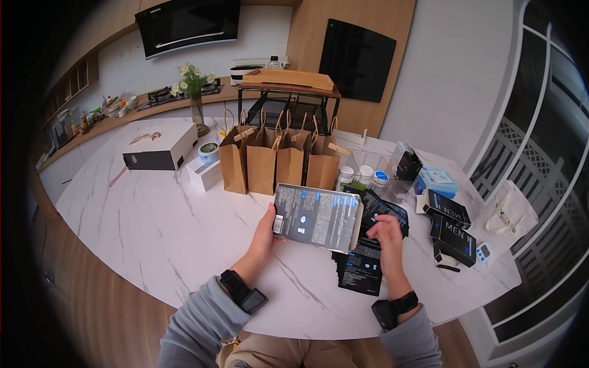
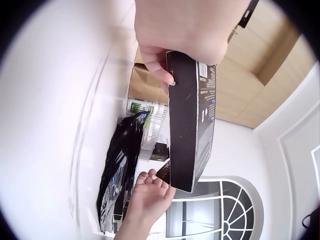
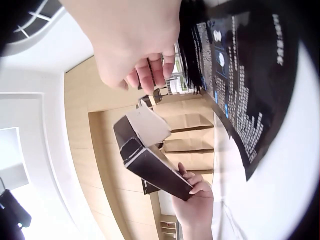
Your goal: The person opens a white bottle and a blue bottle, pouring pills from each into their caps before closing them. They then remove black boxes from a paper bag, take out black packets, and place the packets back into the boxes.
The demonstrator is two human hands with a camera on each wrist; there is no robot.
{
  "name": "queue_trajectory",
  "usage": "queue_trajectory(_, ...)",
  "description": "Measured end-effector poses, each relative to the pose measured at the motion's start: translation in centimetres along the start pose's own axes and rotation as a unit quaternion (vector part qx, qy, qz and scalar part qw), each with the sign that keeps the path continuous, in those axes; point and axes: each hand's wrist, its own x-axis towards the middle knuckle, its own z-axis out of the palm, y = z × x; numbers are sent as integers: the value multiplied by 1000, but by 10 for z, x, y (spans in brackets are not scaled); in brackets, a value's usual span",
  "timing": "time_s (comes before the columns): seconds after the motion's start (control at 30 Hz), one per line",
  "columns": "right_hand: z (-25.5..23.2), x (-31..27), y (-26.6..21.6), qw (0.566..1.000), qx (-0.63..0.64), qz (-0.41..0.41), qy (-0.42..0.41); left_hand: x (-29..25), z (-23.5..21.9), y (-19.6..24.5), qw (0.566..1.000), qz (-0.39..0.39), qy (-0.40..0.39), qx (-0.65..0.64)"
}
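My left hand (image 1: 263,238) grips a black cardboard box (image 1: 316,218) by one end, thumb and fingers on opposite sides. Fine print and a barcode cover the box's upward face. In the right wrist view its far end stands open, with a pale inner flap (image 3: 150,125) folded out. My right hand (image 1: 389,245) hovers beside that open end, fingers loosely bent and holding nothing. Below it, flat black packets (image 1: 361,274) with white and blue print lie in an overlapping pile on the marble-patterned table (image 1: 202,245). The box's inside is hidden.
Several brown paper bags (image 1: 262,162) with wooden clips stand behind the box. Right of them is a clear bin (image 1: 392,186) with white-lidded containers. Black boxes marked MEN (image 1: 452,239) lie at the right, near a white bag (image 1: 506,211). A white box (image 1: 161,147) sits at the left.
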Motion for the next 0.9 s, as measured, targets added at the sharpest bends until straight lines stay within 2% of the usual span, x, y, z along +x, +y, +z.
queue_trajectory(0.03,3,-1,1,996,-18,41,-83,0,1,-1,999,10,-5,36)
queue_trajectory(0.1,7,-3,7,988,-26,80,-130,0,-3,-7,999,14,-19,49)
queue_trajectory(0.17,15,-8,7,989,22,89,-119,0,-4,-11,983,82,-40,159)
queue_trajectory(0.2,13,-9,11,988,26,102,-117,-1,-2,-10,983,80,-41,159)
queue_trajectory(0.27,9,-8,18,986,30,115,-114,-8,5,-2,958,138,-78,238)
queue_trajectory(0.33,3,-5,19,970,-142,98,-171,-11,7,1,950,146,-89,263)
queue_trajectory(0.37,5,-6,18,970,-142,98,-171,-12,8,2,940,155,-100,287)
queue_trajectory(0.43,11,-12,12,979,-158,103,-74,-13,9,3,940,155,-106,285)
queue_trajectory(0.47,0,-6,29,980,-144,93,-106,-13,10,3,940,154,-111,283)
queue_trajectory(0.6,0,-5,26,979,-163,64,-105,-12,8,1,939,169,-81,289)
queue_trajectory(0.67,1,-3,22,988,-59,100,-100,-8,4,-1,948,166,-56,265)
queue_trajectory(0.7,1,-3,21,988,-59,101,-100,-8,4,0,948,166,-56,265)
queue_trajectory(0.8,-3,-3,20,987,-73,125,-73,-6,2,1,950,180,-17,255)
queue_trajectory(0.87,-5,-3,19,990,-67,123,-4,-2,-3,0,951,207,24,226)
queue_trajectory(0.9,-4,-2,19,990,-67,123,-3,-2,-1,2,951,207,23,227)
